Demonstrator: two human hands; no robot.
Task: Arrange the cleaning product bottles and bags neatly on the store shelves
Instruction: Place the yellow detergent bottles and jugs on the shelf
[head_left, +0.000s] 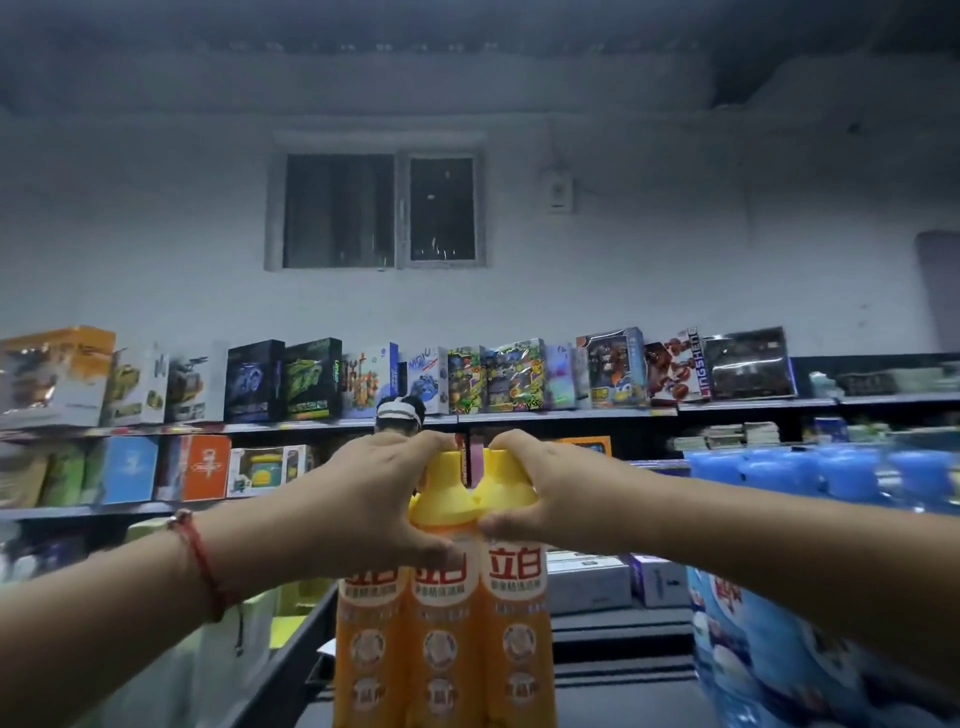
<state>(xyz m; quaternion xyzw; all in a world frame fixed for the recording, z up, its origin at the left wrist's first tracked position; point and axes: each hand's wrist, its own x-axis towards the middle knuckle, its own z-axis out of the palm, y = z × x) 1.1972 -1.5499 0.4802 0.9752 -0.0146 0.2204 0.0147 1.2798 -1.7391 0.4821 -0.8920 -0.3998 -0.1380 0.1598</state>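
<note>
Hands: left hand grip curled on orange bottles | right hand grip likewise | both arms outstretched

Head camera faces forward, close above both forearms

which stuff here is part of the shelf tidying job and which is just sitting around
Job: orange bottles, gripped at the caps by the left hand and right hand; blue bag; blue-capped bottles.
Just there: toy boxes, window, red wrist string.
</note>
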